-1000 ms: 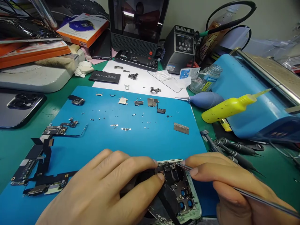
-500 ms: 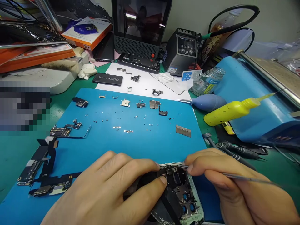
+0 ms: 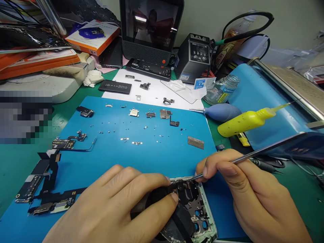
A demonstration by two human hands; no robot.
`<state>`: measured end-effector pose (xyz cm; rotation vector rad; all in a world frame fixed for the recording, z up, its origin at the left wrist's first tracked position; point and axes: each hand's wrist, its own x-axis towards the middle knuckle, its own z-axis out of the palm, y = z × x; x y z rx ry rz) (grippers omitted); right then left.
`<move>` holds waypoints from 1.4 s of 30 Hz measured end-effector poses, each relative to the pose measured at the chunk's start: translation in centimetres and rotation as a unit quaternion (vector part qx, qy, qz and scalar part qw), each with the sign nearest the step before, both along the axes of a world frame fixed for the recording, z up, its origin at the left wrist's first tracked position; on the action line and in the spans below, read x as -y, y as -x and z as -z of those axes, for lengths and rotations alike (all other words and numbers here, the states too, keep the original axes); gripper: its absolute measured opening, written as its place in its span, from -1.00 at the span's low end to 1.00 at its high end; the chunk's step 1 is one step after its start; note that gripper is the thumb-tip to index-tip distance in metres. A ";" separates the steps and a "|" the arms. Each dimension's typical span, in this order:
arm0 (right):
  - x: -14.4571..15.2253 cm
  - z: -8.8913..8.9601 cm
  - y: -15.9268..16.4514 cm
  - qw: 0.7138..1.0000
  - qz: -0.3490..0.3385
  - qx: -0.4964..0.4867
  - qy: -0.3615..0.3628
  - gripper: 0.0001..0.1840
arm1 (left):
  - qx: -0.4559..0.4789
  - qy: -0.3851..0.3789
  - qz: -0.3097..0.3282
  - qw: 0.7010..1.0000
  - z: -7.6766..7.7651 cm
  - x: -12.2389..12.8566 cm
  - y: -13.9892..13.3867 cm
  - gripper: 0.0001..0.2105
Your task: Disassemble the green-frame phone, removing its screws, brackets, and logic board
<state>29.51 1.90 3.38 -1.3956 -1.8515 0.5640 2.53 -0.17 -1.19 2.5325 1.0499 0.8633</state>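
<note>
An opened phone housing (image 3: 205,211) with a pale green rim lies at the bottom of the view, its black and metal inside facing up. Over its left part rests my left hand (image 3: 113,202), index finger and thumb gripping near the top edge; a round black pad (image 3: 178,221) is beneath. My right hand (image 3: 243,182) pinches a thin metal pry tool (image 3: 255,152). The tool's tip meets the inside of the housing's top edge, close to the corner. My hand hides the housing's left side.
Small screws and metal parts are spread over the blue mat (image 3: 126,157). Phone circuit boards (image 3: 30,187) lie at left. Behind are a black battery (image 3: 115,87), a glass jar (image 3: 222,89), a blue air blower (image 3: 222,112) and a yellow bottle (image 3: 243,123). A screen device (image 3: 152,27) stands at the back.
My right hand has turned, and the pry tool's back end now points up to the right, steeper than before. My left hand keeps its place on the housing. The view has shifted slightly.
</note>
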 end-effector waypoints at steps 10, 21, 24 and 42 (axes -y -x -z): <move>0.9 1.3 -0.9 0.996 -0.060 -0.005 -0.069 -0.77 | -0.028 -0.009 0.001 1.000 -0.3 -0.1 0.2 -0.72; 0.5 0.8 -0.4 0.999 -0.034 -0.003 -0.039 -0.66 | -0.024 0.021 0.011 0.999 0.3 0.3 0.5 -0.53; -0.1 0.4 -0.1 0.999 -0.033 -0.018 0.005 -0.59 | -0.025 0.025 0.017 0.999 0.5 0.3 0.7 -0.49; 0.3 0.7 -0.3 0.993 0.002 -0.081 0.090 -0.49 | -0.040 -0.003 0.015 0.999 0.7 0.7 0.9 -0.36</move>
